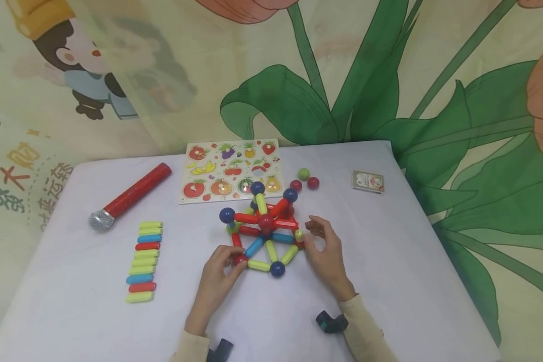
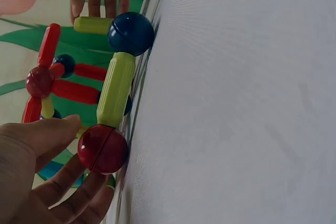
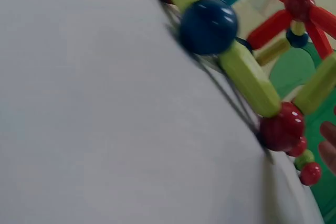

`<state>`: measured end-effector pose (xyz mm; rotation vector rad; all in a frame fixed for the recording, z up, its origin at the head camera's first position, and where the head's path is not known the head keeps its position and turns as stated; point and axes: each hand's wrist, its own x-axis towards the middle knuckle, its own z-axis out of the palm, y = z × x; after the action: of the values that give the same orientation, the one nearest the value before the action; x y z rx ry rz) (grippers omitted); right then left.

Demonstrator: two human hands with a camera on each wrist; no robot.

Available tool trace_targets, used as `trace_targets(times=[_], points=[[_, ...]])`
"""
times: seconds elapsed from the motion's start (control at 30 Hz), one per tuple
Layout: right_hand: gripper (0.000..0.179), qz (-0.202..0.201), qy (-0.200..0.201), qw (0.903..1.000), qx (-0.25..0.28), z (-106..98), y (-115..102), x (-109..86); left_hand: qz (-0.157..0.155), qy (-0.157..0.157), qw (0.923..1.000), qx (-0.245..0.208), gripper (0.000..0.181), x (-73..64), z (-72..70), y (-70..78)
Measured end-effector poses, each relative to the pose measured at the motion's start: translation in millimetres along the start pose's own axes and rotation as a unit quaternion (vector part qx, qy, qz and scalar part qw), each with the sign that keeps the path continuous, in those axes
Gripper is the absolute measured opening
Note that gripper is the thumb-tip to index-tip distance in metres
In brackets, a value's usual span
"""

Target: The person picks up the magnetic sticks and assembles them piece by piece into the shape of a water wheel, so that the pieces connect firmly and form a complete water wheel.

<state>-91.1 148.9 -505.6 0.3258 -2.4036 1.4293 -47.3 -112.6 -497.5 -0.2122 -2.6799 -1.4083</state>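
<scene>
The left hand (image 1: 216, 271) is pinching a red ball (image 1: 241, 259) with thumb and fingers, low in the middle of the frame, likely so that corner of the stick-and-ball shape (image 1: 265, 222) isn't sliding. The right hand (image 1: 325, 251) is hanging just right of the shape with its fingers loosely bent and grasping nothing, close to a yellow-green stick (image 1: 299, 235) that is standing up from another red ball; I can't tell if the thumb is touching it. Between the hands, a blue ball (image 1: 277, 269) is joining two more yellow-green sticks. The whole shape is sitting on the white table (image 1: 276, 322) in the middle of the frame, its top sticks hiding some back parts and covering a bit of the fruit board (image 1: 217, 176) behind. Three loose balls (image 1: 313, 183) are lying just behind it, right of the board, and a small box (image 1: 368, 181) is lying farther right. Ten short sticks (image 1: 145, 262) are lying in a neat line at the left, maybe so they are easy to pick, and a red microphone (image 1: 138, 189) is resting above them, well out of the way.
</scene>
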Motion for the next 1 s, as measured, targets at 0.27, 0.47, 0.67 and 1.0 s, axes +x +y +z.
trace_targets(times=[0.27,0.47,0.67,1.0], points=[[0.040,-0.010,-0.133,0.9911,0.006,-12,-1,15.5,0.006,-0.004,0.9999,0.007,0.034,0.4,3.7,-2.5],[0.044,-0.002,-0.156,0.9877,0.004,-3,1,10.9,0.012,0.001,0.9998,0.012,0.035,1.2,4.2,-2.9],[0.044,0.003,-0.111,0.9935,0.024,-2,4,11.1,0.006,-0.004,0.9999,0.013,0.034,2.5,4.1,-1.9],[0.041,0.031,-0.092,0.9935,0.059,-6,6,15.4,-0.010,-0.010,0.9997,0.021,0.033,3.2,3.1,0.0]])
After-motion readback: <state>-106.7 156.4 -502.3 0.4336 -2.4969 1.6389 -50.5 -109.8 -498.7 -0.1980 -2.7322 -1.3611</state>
